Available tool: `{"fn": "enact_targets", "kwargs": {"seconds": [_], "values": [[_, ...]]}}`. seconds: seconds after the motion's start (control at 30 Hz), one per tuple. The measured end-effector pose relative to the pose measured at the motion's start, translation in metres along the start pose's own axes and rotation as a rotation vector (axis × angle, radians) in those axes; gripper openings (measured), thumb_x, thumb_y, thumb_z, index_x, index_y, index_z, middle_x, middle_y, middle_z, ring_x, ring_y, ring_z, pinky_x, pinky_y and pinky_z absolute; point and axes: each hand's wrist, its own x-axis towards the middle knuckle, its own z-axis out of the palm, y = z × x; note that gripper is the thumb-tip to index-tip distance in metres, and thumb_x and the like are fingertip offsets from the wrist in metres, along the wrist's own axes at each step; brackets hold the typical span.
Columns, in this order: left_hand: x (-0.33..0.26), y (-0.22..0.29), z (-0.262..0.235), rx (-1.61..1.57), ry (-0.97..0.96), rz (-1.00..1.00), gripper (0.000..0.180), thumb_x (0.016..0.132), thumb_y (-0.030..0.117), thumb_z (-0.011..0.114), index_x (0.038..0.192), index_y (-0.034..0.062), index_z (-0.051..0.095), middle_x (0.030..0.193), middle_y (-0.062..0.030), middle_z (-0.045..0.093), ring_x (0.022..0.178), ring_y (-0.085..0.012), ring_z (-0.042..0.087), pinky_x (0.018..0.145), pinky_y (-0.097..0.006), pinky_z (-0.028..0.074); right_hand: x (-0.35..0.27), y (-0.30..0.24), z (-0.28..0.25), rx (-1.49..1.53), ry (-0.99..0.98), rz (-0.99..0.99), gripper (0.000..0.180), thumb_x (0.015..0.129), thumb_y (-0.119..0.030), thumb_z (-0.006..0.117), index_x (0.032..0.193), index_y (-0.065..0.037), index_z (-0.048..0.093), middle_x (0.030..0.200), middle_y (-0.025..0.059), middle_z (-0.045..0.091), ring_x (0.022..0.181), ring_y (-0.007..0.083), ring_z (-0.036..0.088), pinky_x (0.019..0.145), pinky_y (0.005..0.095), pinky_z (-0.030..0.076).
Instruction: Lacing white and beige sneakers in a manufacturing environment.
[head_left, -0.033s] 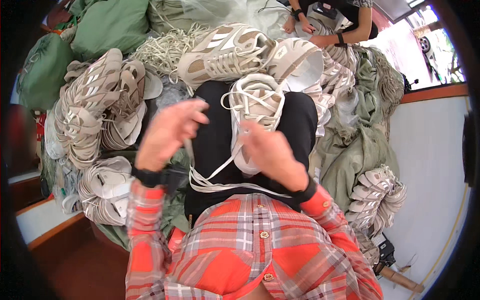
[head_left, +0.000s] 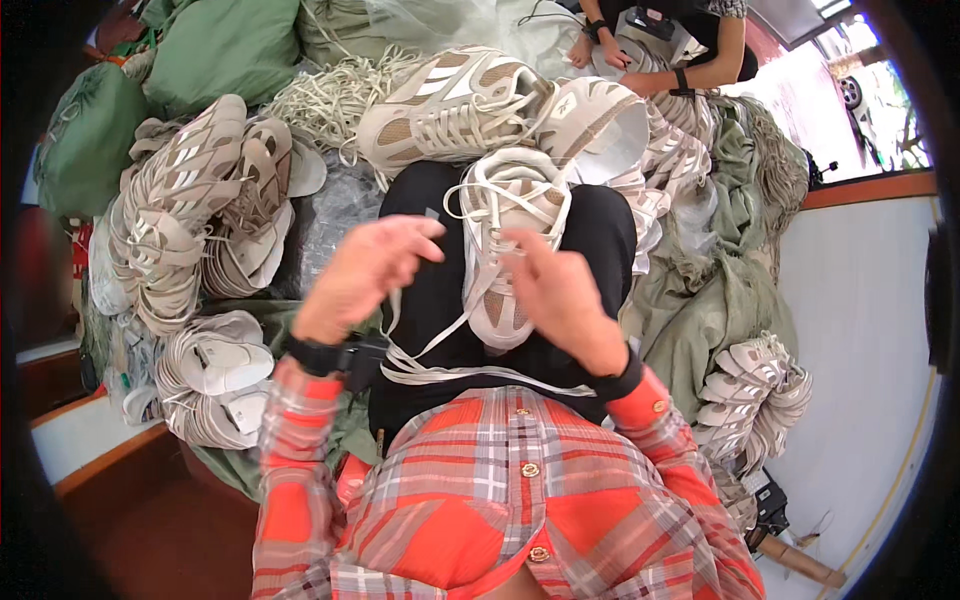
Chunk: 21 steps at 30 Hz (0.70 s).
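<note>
Heaps of pale shoe uppers (head_left: pixel 190 210) and green sacks (head_left: pixel 225 55) fill the left and upper part of the frame, with a white wall (head_left: pixel 860 290) at the right and a tangle of cream laces (head_left: pixel 320 100) near the top. At centre, a beige and white sneaker (head_left: pixel 505 235) lies on the person's black-clad lap (head_left: pixel 430 300), toe toward the bottom of the frame, its white lace (head_left: pixel 440 350) trailing loose across the lap toward the lower left. Just left of the sneaker, the left hand (head_left: pixel 365 275) is half curled, its fingertips pinching the lace end. At the sneaker's right side, the right hand (head_left: pixel 560 295) has its fingers bent against the upper, steadying it rather than clenching. Above the lap a finished sneaker (head_left: pixel 455 100) rests on the pile. At top right, another person's hands (head_left: pixel 610 50) work among more uppers.
</note>
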Motion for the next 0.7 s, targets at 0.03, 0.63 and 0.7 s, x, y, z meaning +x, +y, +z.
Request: {"fn": "enact_targets", "kwargs": {"seconds": [0.03, 0.63, 0.7], "values": [[0.008, -0.013, 0.009, 0.088, -0.017, 0.007, 0.025, 0.092, 0.018, 0.056, 0.109, 0.0018, 0.063, 0.086, -0.0012, 0.065, 0.059, -0.0049, 0.047, 0.054, -0.018, 0.037, 0.003, 0.010, -0.006, -0.054, 0.106, -0.058, 0.023, 0.090, -0.018, 0.054, 0.110, -0.006, 0.053, 0.062, 0.0198, 0.059, 0.059, 0.0377, 0.061, 0.052, 0.0477, 0.047], [0.054, -0.018, 0.045, 1.318, 0.265, 0.718, 0.010, 0.085, 0.014, 0.059, 0.081, 0.0054, 0.059, 0.067, -0.0135, 0.061, 0.062, -0.0341, 0.061, 0.052, -0.040, 0.045, 0.040, 0.000, -0.027, 0.506, -0.302, 0.274, 0.028, 0.089, -0.012, 0.054, 0.111, 0.005, 0.053, 0.062, 0.0119, 0.061, 0.045, 0.0198, 0.058, 0.041, 0.0305, 0.045], [0.055, -0.014, 0.047, 1.475, 0.240, 0.806, 0.010, 0.085, 0.015, 0.061, 0.081, 0.0066, 0.057, 0.064, -0.0131, 0.059, 0.060, -0.0332, 0.061, 0.051, -0.041, 0.045, 0.043, 0.003, -0.027, 0.564, -0.320, 0.290, 0.028, 0.090, -0.013, 0.054, 0.111, 0.004, 0.054, 0.061, 0.0077, 0.060, 0.045, 0.0137, 0.055, 0.040, 0.0259, 0.043]]}}
